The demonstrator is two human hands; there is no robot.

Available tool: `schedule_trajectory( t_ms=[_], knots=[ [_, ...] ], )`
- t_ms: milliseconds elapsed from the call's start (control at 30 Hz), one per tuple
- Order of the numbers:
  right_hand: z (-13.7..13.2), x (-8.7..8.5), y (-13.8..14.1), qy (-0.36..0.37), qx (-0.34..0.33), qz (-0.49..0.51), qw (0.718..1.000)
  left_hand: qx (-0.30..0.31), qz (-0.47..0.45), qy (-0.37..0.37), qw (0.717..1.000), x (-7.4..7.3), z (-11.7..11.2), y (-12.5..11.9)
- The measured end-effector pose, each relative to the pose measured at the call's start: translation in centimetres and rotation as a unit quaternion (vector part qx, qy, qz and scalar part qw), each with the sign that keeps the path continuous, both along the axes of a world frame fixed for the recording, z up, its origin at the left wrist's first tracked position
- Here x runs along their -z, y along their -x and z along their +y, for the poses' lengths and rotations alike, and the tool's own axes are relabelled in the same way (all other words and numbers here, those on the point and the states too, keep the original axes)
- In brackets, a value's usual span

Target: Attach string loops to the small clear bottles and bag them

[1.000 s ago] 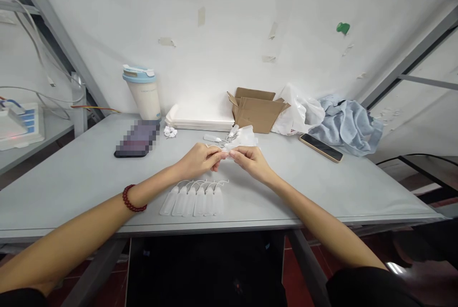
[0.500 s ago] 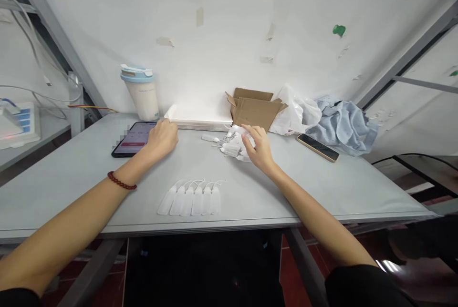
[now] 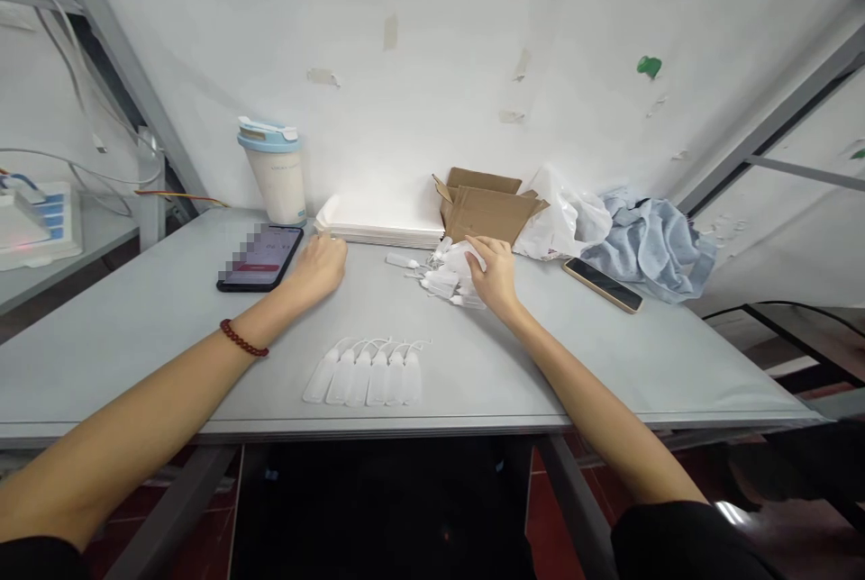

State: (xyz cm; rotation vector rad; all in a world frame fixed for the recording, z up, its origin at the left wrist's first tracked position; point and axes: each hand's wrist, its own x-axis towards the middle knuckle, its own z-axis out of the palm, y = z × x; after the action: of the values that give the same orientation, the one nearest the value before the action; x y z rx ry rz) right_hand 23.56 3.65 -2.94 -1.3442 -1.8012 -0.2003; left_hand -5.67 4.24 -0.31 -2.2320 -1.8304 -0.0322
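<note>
A beaded bracelet (image 3: 244, 339), dark reddish brown with small round beads, circles the left wrist. Both hands (image 3: 496, 276) and forearms are bare. Black sleeve (image 3: 40, 559) edges show at lower left and lower right; black clothing appears to fill the lower middle.

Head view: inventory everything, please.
Table: one, grey, centre
Plastic row: six pieces, translucent, front
Plastic pile: uncountable pieces, white, middle
Lit phone: one, black, left
Dark phone: one, gold edge, right
Cup: one, cream, blue lid, back left
Stack: one, white, back centre
Box: one, brown, beside stack
Bag: one, white, right of box
Cloth: one, blue, beside bag
Cables: several, mostly white, left
Device: one, white, far left
Tape scraps: several, beige, behind
Bracelet: one, red, lower left
Left hand: one, by lit phone
Right hand: one, at pile
</note>
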Motion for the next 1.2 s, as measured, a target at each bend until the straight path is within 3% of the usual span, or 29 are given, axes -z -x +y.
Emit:
schedule_trajectory(
  t_ms=[100, 233, 333, 400, 500, 633, 733, 900, 1067, 1200],
  knots=[
    [-0.7, -0.5, 0.2, -0.035, -0.002, 0.004, 0.999, -0.009, -0.018, -0.008, 1.000, 0.0, 0.0, 0.1],
    [-3.0, -2.0, 1.3, -0.053, -0.061, 0.010, 0.997, 0.000, -0.031, 0.011, 0.999, 0.3, 0.2, 0.1],
    [-5.6, -3.2, 2.5, 0.045, -0.156, 0.030, 0.986, -0.004, -0.040, 0.016, 0.999, 0.4, 0.2, 0.0],
    [-7.1, -3.8, 3.2, 0.192, -0.231, 0.024, 0.953, -0.002, -0.044, 0.019, 0.999, 0.5, 0.2, 0.0],
    [-8.7, -4.4, 3.9, 0.380, -0.329, -0.031, 0.864, -0.002, -0.051, 0.025, 0.998, 0.4, 0.3, 0.0],
    [-9.5, -4.6, 4.4, 0.465, -0.391, -0.064, 0.792, -0.005, -0.038, 0.045, 0.998, 0.2, 0.5, 0.0],
    [-9.9, -4.7, 4.7, 0.492, -0.407, -0.072, 0.766, 0.006, -0.031, 0.063, 0.998, -0.2, 0.4, -0.3],
    [-10.3, -4.7, 5.3, 0.466, -0.397, -0.100, 0.785, 0.044, -0.077, 0.093, 0.992, -0.5, -0.6, -1.4],
    [-10.1, -4.4, 5.5, 0.562, -0.346, -0.084, 0.747, 0.078, -0.137, 0.134, 0.978, -0.9, -1.8, -2.6],
    [-10.0, -4.4, 5.5, 0.586, -0.315, -0.081, 0.742, 0.114, -0.201, 0.138, 0.963, -1.2, -2.3, -3.0]
  ],
)
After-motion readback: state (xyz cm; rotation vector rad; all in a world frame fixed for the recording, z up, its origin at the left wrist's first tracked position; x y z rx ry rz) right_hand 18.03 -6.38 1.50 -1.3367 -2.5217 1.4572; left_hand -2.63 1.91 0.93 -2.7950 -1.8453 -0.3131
